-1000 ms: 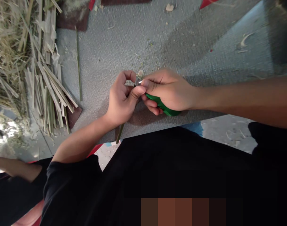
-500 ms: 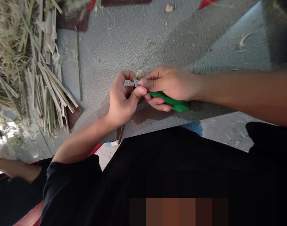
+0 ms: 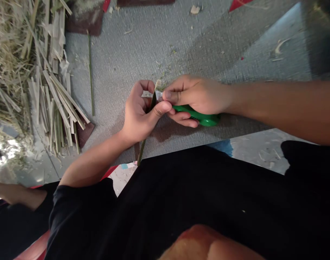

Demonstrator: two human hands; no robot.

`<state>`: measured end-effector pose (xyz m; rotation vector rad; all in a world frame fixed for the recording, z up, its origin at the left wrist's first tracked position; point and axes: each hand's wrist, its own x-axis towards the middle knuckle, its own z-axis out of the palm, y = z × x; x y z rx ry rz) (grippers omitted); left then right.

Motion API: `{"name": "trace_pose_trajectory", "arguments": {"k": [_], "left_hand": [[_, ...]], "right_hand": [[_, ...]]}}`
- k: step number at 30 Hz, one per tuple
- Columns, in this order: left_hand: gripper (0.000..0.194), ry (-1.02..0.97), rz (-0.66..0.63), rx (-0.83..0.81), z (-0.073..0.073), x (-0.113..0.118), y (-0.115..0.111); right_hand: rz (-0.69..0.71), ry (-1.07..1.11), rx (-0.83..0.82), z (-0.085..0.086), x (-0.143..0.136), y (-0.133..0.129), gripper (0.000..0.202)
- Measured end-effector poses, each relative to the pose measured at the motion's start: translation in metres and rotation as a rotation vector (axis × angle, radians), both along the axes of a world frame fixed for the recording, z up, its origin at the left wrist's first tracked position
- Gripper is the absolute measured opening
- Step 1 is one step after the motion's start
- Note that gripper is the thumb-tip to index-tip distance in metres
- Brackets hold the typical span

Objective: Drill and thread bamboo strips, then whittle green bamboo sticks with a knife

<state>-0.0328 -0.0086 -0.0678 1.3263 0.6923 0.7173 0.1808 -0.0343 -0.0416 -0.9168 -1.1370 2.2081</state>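
My left hand [image 3: 143, 112] is closed on a thin dark green strip [image 3: 141, 151], which runs from between the fingers down past the table's near edge. A pale tip of the strip shows above the fingers. My right hand [image 3: 193, 97] is wrapped round the green handle [image 3: 205, 118] of a tool whose blade is mostly hidden. Between the two hands a small whitish piece [image 3: 158, 95] shows at the fingertips. The left thumb touches the right hand's fingers.
Pale and green strips [image 3: 59, 108] lie bundled at the left beside a heap of shavings [image 3: 10, 65]. One thin green stick [image 3: 90, 72] lies apart on the grey table [image 3: 132, 47]. Another person's arm [image 3: 18, 195] is at the lower left.
More of the dark green strip shows in and below my left hand, which has shifted slightly left. My right hand and the green handle have barely moved.
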Motion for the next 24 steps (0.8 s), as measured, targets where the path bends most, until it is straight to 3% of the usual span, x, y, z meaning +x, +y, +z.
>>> {"name": "trace_pose_trajectory", "arguments": {"k": [5,12,20,24], "left_hand": [[0.068,-0.031,-0.020,0.024,-0.008,-0.001,-0.001],[0.066,0.050,0.061,0.066,-0.017,-0.005,-0.007],[0.064,0.001,0.009,0.017,-0.001,0.003,-0.007],[0.066,0.007,-0.036,-0.001,0.007,0.002,-0.003]], "right_hand": [[0.108,0.054,-0.067,-0.001,0.004,0.006,0.059],[0.051,0.120,-0.047,0.012,0.001,-0.004,0.050],[-0.211,-0.031,0.112,0.007,-0.011,-0.011,0.051],[-0.122,-0.031,0.126,0.009,-0.007,-0.007,0.051]]}}
